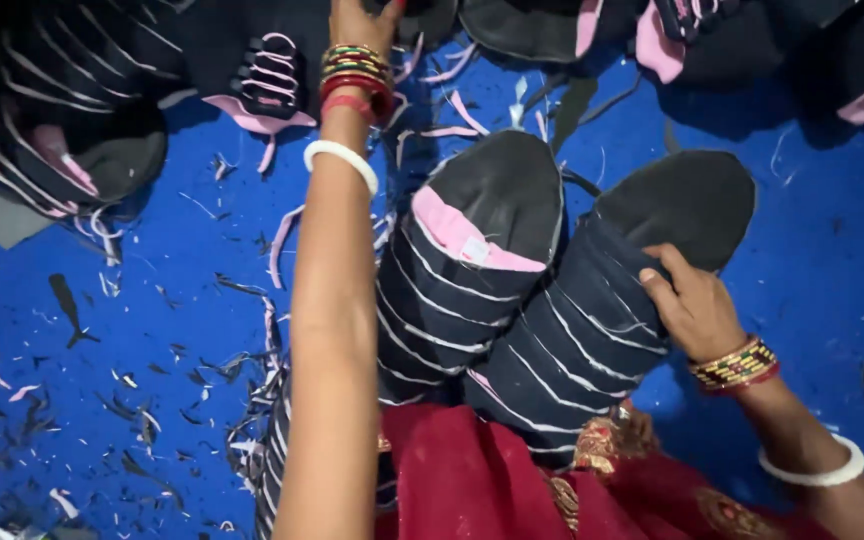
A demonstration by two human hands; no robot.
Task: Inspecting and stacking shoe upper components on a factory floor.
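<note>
Two tall stacks of black shoe-upper pieces with white stitch lines and pink lining lie across my lap, the left stack [472, 270] and the right stack [602, 310] side by side. My right hand [690, 305] rests on the right stack's side, fingers curled against it. My left arm stretches forward; my left hand [360, 20] reaches the top edge of view at a pile of black and pink pieces [262, 70], fingers mostly cut off. Both wrists wear coloured bangles and a white bangle.
A blue sheet [152, 300] covers the floor, strewn with several black, white and pink trimmings. More piles of striped black pieces [62, 110] lie at the far left and along the top. Red cloth with gold embroidery [492, 480] covers my lap.
</note>
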